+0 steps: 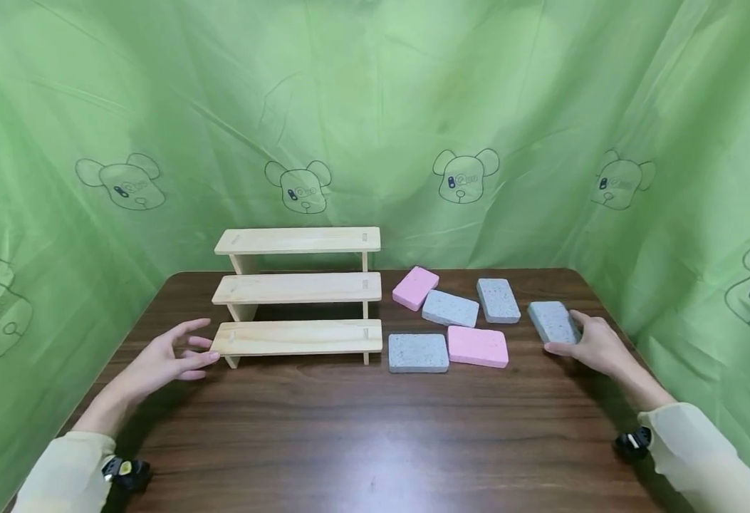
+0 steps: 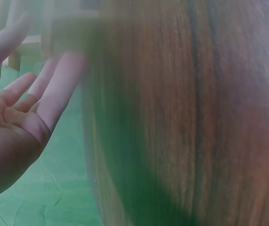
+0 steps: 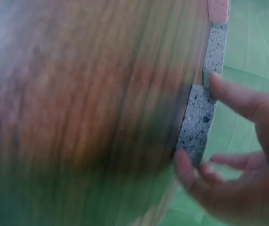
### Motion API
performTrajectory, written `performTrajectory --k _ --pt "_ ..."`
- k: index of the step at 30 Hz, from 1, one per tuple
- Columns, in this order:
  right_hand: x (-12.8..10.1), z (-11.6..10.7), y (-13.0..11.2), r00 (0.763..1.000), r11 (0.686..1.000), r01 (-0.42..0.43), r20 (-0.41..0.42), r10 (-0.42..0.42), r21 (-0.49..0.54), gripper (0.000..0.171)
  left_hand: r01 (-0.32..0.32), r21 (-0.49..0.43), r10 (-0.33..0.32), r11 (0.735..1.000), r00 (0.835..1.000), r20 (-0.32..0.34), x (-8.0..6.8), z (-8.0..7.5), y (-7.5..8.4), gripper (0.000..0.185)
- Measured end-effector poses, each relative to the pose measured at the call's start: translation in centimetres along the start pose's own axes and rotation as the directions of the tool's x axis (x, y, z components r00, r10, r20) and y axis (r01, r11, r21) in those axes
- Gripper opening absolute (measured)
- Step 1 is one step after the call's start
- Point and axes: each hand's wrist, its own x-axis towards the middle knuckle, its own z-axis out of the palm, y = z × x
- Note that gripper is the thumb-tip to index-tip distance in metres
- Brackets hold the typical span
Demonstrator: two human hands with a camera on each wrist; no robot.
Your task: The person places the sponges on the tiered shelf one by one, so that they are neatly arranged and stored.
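Right hand pinches grey speckled rectangular sponge block at dark wooden table right edge. Five more pink and grey blocks between it and three-tier pale wooden step shelf. Left hand spread, fingertips touching shelf's bottom step.

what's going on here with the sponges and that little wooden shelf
A person sits at a dark wooden table. Their right hand touches the rightmost grey sponge, thumb and fingers at its edges. Five more sponges, three grey and two pink, lie flat beside a three-tier wooden shelf, whose steps carry nothing. The left hand is open, fingers spread, at the left end of the lowest step; whether it touches is hard to tell.
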Motion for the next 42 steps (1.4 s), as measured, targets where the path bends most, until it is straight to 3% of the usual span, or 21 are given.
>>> performTrajectory --k 4,8,16,20,27,36,42 --pt "-0.1 1.0 0.0 0.996 0.994 0.089 0.027 -0.091 0.066 0.095 0.023 0.013 -0.023 1.0 1.0 0.003 -0.7 -0.3 0.0 0.084" --pt "-0.3 1.0 -0.2 0.996 0.993 0.081 0.032 -0.084 0.085 0.097 0.038 0.015 -0.039 0.999 0.999 0.011 -0.6 -0.3 0.0 0.083" --pt "1.9 -1.3 0.9 0.997 0.993 -0.07 0.052 0.065 0.097 0.099 0.041 0.046 -0.043 0.998 0.999 0.031 3.8 -1.5 2.3 0.081" --pt "1.7 -2.0 1.3 0.993 0.991 -0.099 0.081 0.091 0.093 0.097 0.051 0.056 -0.053 0.997 0.998 0.039 4.8 -1.1 2.6 0.083" --pt "1.4 -2.4 1.7 0.988 0.983 -0.106 0.128 0.087 0.148 0.096 0.073 0.06 -0.076 0.995 0.996 0.044 3.6 -0.3 1.5 0.081" --pt "0.5 -1.1 2.4 0.983 0.96 -0.124 0.162 0.084 0.252 0.091 0.117 0.062 -0.12 0.991 0.991 0.053 1.8 -0.2 1.1 0.079" --pt "0.6 -1.5 2.4 0.98 0.942 -0.137 0.178 0.084 0.307 0.089 0.115 0.028 -0.117 0.993 0.991 0.065 1.8 -0.7 1.3 0.078"
